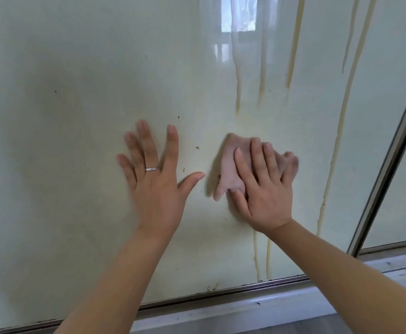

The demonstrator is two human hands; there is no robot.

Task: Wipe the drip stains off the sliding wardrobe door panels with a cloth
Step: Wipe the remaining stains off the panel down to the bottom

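Pinkish cloth lies pressed against the pale, glossy door panel, pinned there under the right hand. That hand's fingers are spread apart and laid flat over the cloth, not curled around it; the cloth pokes out above the fingertips and hangs down past the thumb side. The little-finger edge looks blurred.

Just beside the cloth, the left hand rests flat on the same panel with nothing under it. Its fingers are fanned wide apart, the thumb pointing toward the cloth without touching it. A ring sits on one of the middle fingers.

Yellowish drip stains run down the panel above the right fingertips, some stopping short of the cloth. A longer streak runs down past the outer side of the right hand, and two more drips show below its wrist, reaching the bottom rail. Small brown specks dot the panel between the two hands. Beyond the long streak, a metal frame edge slants down, with a second panel past it.
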